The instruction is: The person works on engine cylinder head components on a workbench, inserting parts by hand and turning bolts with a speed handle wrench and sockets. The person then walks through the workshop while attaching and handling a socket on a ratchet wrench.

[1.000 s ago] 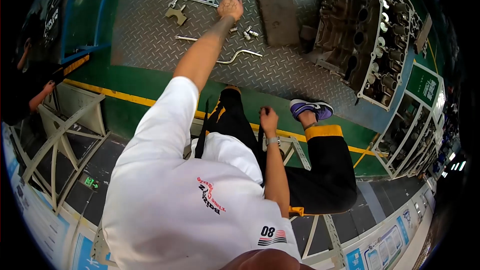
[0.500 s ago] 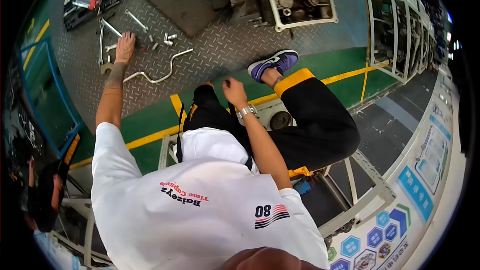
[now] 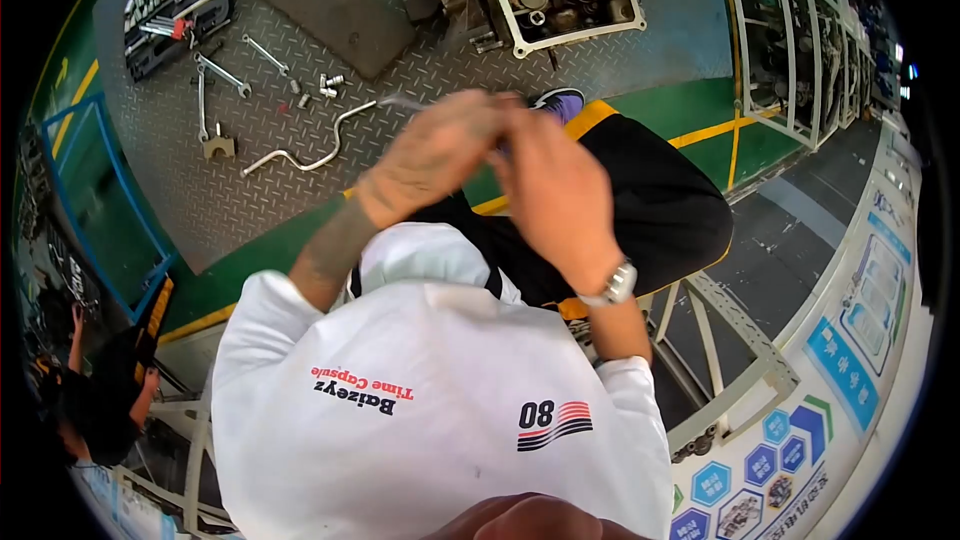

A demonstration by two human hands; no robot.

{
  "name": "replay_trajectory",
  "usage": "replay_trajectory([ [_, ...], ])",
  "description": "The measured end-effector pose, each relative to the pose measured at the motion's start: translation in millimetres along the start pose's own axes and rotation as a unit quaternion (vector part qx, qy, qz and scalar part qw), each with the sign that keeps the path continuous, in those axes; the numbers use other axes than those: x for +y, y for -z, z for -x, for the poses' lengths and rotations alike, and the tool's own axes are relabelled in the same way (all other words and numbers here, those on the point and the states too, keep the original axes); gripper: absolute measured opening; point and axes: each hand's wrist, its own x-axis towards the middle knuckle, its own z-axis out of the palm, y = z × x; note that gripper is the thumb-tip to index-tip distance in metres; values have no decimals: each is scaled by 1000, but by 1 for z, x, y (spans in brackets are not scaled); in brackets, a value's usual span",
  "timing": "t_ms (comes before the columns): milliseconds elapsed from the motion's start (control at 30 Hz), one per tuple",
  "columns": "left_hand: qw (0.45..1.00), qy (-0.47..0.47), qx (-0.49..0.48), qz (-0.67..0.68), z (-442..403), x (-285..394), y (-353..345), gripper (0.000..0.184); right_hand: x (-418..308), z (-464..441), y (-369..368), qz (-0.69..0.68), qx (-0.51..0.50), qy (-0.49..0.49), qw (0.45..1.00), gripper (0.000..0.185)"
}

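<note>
My left hand (image 3: 440, 150) and my right hand (image 3: 560, 185), with a watch on its wrist, meet in front of me above my legs. Both are blurred. A silvery wrench (image 3: 402, 102), smeared by motion, sticks out to the left from my left hand, whose fingers are closed around it. The fingertips of my right hand curl in against the left; what lies between them is hidden. Left of my hands, a bent metal bar (image 3: 325, 152) lies on the diamond-plate surface. Beyond it are several wrenches (image 3: 225, 75) and small sockets (image 3: 330, 86).
At the far left is an open socket set case (image 3: 178, 2). A dark flat slab (image 3: 325, 5) and an engine part with a pale rim (image 3: 570, 45) stand at the back. Metal racks (image 3: 790, 60) are on the right. Another person (image 3: 105, 400) is at lower left.
My left hand has come from the wrenches to meet my right hand, carrying one wrench. My right hand has risen from my lap toward it.
</note>
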Motion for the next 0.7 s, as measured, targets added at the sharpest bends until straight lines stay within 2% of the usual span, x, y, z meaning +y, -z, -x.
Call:
replay_trajectory([
  [67,996,-71,47,7,-31,17,-37,45,22,13,36,170,13,-28,985,41],
  [133,997,-54,-38,25,-83,40,-29,40,37,10,70,192,25,-42,980,41],
  [200,993,-107,38,26,-101,43,-29,44,44,6,90,224,50,-42,972,41],
  [233,981,-134,137,2,-107,37,-41,49,50,3,93,224,52,-37,973,41],
  [267,982,-126,142,-2,-110,32,-51,49,60,2,97,230,39,-43,971,33],
  [333,939,-92,287,-166,-116,27,-58,56,74,-12,104,235,28,10,971,25],
  [400,933,-77,291,-199,-124,13,-67,61,76,-24,104,234,38,29,971,22],
  [467,961,-73,230,-135,-132,6,-76,62,68,-31,107,137,42,-16,990,26],
  [500,960,-80,247,-102,-136,4,-77,65,66,-34,104,122,51,-16,991,28],
  [533,960,-77,249,-102,-137,3,-76,65,65,-36,104,122,47,-14,991,28],
  [633,976,-67,157,-133,-141,0,-68,70,68,-45,105,120,10,31,992,23],
  [700,977,-44,176,-112,-138,0,-67,74,75,-49,102,125,7,42,991,21],
])
